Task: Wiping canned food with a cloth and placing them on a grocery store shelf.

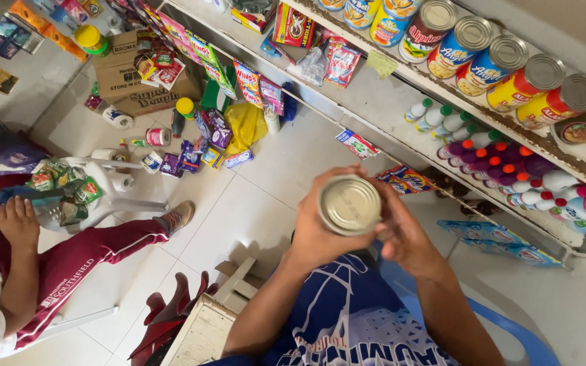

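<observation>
Both hands [357, 234] cradle a silver-topped round can [349, 204].

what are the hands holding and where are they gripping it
A metal can, held by its sides: left hand wraps one side, right hand the other, its top end facing up.

Shelves crowd my right; bare floor opens ahead

I see bare tiled floor [252, 203] ahead of my hands as passable room. The shelf [401, 102], lined with cans [510, 61] and bottles [503, 159], blocks the right. Packets around the cardboard box [127, 81] clutter the far floor; a seated person's leg [103, 251] bars the left.
</observation>
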